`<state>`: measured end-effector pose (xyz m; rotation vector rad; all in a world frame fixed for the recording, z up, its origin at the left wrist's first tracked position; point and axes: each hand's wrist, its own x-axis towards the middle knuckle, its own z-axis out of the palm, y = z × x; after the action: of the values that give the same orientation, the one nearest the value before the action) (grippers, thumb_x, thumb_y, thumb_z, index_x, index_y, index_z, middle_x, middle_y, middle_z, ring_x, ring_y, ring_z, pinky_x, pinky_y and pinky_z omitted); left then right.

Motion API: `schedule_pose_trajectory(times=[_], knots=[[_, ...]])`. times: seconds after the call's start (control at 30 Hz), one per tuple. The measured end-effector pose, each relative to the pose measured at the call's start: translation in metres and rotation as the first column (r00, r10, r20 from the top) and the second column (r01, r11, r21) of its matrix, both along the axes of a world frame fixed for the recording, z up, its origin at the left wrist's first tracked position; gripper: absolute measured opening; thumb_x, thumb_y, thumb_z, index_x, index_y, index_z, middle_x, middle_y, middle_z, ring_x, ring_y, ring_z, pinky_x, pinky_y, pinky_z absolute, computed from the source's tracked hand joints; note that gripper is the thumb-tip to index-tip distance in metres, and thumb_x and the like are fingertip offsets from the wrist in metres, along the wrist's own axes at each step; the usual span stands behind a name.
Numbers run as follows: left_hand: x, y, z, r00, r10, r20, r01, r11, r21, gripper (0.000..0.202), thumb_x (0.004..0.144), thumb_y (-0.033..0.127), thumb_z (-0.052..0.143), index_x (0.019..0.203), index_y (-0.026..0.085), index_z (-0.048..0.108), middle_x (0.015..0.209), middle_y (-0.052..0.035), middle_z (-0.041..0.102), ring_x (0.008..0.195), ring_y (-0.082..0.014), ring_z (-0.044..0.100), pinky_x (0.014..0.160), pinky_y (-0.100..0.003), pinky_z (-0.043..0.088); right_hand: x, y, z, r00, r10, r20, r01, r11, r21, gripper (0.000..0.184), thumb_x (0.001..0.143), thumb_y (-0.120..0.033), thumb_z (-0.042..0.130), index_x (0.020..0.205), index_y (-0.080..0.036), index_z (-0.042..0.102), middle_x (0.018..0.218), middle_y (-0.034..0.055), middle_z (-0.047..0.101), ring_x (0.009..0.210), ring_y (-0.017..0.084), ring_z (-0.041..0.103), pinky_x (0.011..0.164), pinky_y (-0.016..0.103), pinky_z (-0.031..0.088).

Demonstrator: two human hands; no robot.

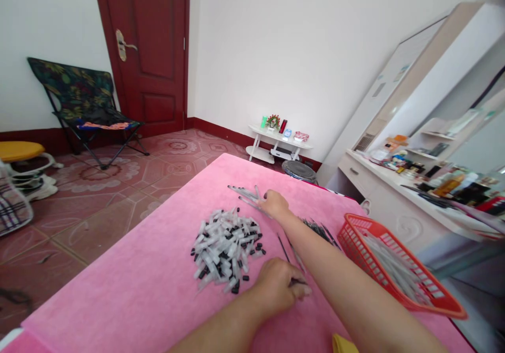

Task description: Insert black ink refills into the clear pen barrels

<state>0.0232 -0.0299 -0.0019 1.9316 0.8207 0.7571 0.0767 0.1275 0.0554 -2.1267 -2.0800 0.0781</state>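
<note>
My left hand (281, 285) is closed, low over the pink cloth, with a thin dark pen part showing between thumb and fingers. Just beyond it lies a slim dark stick (283, 248), like a pen refill. Reaching farther across the cloth, my right hand (275, 204) pinches at a few clear pens (246, 192) with dark ends; the fingertips are partly hidden. Left of both hands is a heap of translucent white caps with small black pieces (226, 245). Behind my right forearm, a bunch of dark thin sticks (319, 229) shows in part.
A red plastic basket (398, 253) holding long pale tubes stands at the right edge of the pink-covered table (158, 269). Something yellow (343, 344) is near the front edge. Beyond are a dressing table (402, 200), a low white stand (276, 136) and a folding chair (87, 103).
</note>
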Motion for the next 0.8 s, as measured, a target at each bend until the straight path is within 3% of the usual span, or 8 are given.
schedule_pose_trajectory(times=[0.07,0.2,0.3,0.4,0.53,0.67,0.73,0.8], knots=[[0.000,0.000,-0.002,1.000,0.007,0.011,-0.007,1.000,0.000,0.019,0.075,0.032,0.058,0.083,0.022,0.072,0.075,-0.0004,0.071,0.070,-0.0149,0.063,0.064,-0.021,0.041,-0.002,0.005,-0.007,1.000,-0.001,-0.008,0.001,1.000,-0.012,0.038,0.071,-0.041,0.060,0.097,-0.013,0.062,0.099,0.0163,0.065,0.092,0.029,0.061,0.069,0.033,0.045],[0.001,0.000,-0.005,0.999,0.025,0.028,-0.024,1.000,-0.012,0.018,0.074,0.031,0.059,0.082,0.021,0.072,0.076,-0.0005,0.071,0.070,-0.0158,0.063,0.063,-0.021,0.041,0.001,0.008,-0.014,0.996,0.026,-0.081,-0.024,0.999,0.025,0.025,0.070,-0.020,0.059,0.093,-0.013,0.063,0.098,0.0154,0.065,0.093,0.027,0.060,0.071,0.031,0.044],[0.003,0.001,-0.006,0.996,0.046,0.077,-0.043,0.998,-0.043,0.017,0.073,0.028,0.058,0.076,0.018,0.072,0.070,-0.0016,0.070,0.064,-0.0150,0.061,0.059,-0.021,0.040,0.015,-0.004,-0.012,0.954,0.075,-0.290,-0.049,0.994,0.098,0.023,0.067,-0.016,0.060,0.089,-0.011,0.062,0.085,0.0129,0.066,0.084,0.024,0.061,0.068,0.029,0.044],[0.006,0.006,-0.006,0.976,0.114,0.187,-0.096,0.990,-0.099,0.019,0.075,0.022,0.053,0.072,0.015,0.069,0.066,-0.0026,0.067,0.060,-0.0142,0.058,0.056,-0.021,0.040,0.036,-0.033,-0.005,0.848,0.128,-0.514,-0.064,0.988,0.140,0.028,0.071,-0.022,0.057,0.097,-0.012,0.057,0.067,0.0045,0.062,0.063,0.015,0.059,0.055,0.024,0.043],[0.006,0.009,0.000,0.881,0.351,0.316,-0.330,0.936,-0.120,0.020,0.074,0.013,0.049,0.087,0.014,0.065,0.075,-0.0037,0.066,0.068,-0.0153,0.059,0.063,-0.025,0.044,0.070,-0.091,0.007,0.558,0.032,-0.829,-0.033,0.999,0.016,0.037,0.072,-0.034,0.058,0.102,-0.014,0.052,0.059,-0.0018,0.056,0.044,0.010,0.047,0.036,0.018,0.032],[-0.001,0.008,0.007,0.772,0.544,0.329,-0.590,0.806,0.052,0.040,0.070,0.007,0.054,0.109,0.017,0.056,0.101,-0.0070,0.061,0.091,-0.0185,0.055,0.082,-0.032,0.042,0.093,-0.147,0.019,0.447,-0.093,-0.890,-0.100,0.983,-0.152,0.040,0.068,-0.037,0.064,0.100,-0.014,0.054,0.053,-0.0047,0.051,0.039,0.007,0.042,0.034,0.017,0.031],[-0.003,0.008,0.009,0.784,0.542,0.303,-0.604,0.778,0.173,0.051,0.068,0.004,0.056,0.116,0.021,0.054,0.112,-0.0073,0.056,0.103,-0.0207,0.050,0.089,-0.035,0.039,0.096,-0.168,0.026,0.405,-0.133,-0.905,-0.128,0.971,-0.200,0.038,0.068,-0.036,0.066,0.098,-0.014,0.055,0.054,-0.0052,0.050,0.039,0.006,0.042,0.035,0.016,0.031],[-0.005,0.009,0.009,0.818,0.504,0.276,-0.568,0.783,0.254,0.049,0.068,0.005,0.057,0.113,0.024,0.058,0.111,-0.0062,0.056,0.104,-0.0211,0.048,0.089,-0.035,0.039,0.094,-0.183,0.032,0.352,-0.169,-0.920,-0.167,0.957,-0.239,0.036,0.068,-0.035,0.067,0.095,-0.014,0.055,0.054,-0.0053,0.049,0.039,0.005,0.040,0.035,0.016,0.031]])
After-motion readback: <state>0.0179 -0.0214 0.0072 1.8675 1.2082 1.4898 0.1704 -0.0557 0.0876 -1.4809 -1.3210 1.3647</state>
